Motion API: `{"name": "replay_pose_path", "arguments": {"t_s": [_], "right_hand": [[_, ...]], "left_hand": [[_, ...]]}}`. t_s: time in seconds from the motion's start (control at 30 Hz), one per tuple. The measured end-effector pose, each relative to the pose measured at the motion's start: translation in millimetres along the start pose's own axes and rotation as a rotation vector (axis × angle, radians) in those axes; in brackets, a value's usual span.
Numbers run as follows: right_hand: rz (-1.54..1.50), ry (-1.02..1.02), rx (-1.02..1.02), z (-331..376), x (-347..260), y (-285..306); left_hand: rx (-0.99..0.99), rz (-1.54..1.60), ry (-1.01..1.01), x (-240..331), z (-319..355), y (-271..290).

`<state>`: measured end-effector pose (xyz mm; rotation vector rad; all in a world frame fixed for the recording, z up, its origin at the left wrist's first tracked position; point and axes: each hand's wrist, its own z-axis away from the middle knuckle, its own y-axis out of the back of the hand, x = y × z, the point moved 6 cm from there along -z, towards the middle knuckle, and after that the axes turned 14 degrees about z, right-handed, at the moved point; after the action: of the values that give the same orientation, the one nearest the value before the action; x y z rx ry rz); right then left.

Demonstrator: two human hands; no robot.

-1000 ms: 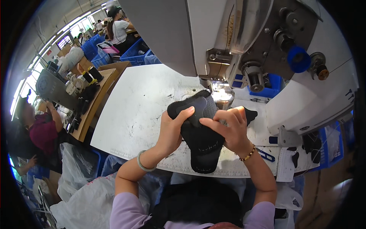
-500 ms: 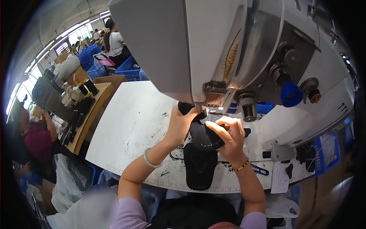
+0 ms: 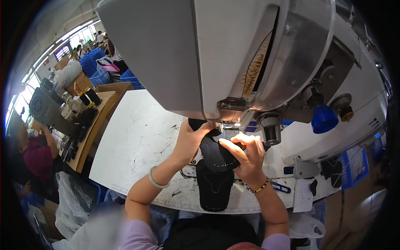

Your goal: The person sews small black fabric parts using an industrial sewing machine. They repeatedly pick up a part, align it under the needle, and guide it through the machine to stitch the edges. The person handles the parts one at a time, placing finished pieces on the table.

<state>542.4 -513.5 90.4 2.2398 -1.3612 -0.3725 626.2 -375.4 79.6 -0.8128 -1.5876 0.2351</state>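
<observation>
A black mesh shoe upper (image 3: pixel 216 155) with white stitch marks sits beneath the head of a white sewing machine (image 3: pixel 166 54). My left hand (image 3: pixel 186 142) pinches its far left edge close to the needle area. On its right side, my right hand (image 3: pixel 249 157) grips the edge between thumb and fingers. The needle itself is mostly hidden by the machine head and my fingers. Nearer to me, a second black piece (image 3: pixel 214 189) with white stitching lies on the white table (image 3: pixel 125 141), partly under the held upper.
Right of my right wrist lie a blue-handled tool (image 3: pixel 281 187) and a white paper sheet (image 3: pixel 303 196). Black scraps (image 3: pixel 331 168) and a blue basket (image 3: pixel 354 164) are at the far right. Another person (image 3: pixel 39 158) sits by a machine at left. Plastic bags (image 3: pixel 71 208) hang below the table's left edge.
The view has shifted slightly, so the machine head looks larger and nearer. Both hands keep their hold on the upper, which has turned a little under the machine.
</observation>
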Motion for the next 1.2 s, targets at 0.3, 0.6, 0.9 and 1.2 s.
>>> {"name": "replay_pose_path", "arguments": {"t_s": [0.3,0.6,0.9,1.2], "right_hand": [[0.056,0.045,-0.063,-4,-9,5],[0.017,-0.059,-0.046,-5,-2,3],[0.03,-0.038,0.067,16,7,-3],[-0.045,-0.047,0.076,19,25,-5]], "left_hand": [[-0.091,0.022,0.202,-2,-3,10],[-0.096,0.057,0.118,-5,-9,10],[-0.061,0.072,0.098,-6,-8,11],[0.022,0.014,-0.045,-8,6,20]]}}
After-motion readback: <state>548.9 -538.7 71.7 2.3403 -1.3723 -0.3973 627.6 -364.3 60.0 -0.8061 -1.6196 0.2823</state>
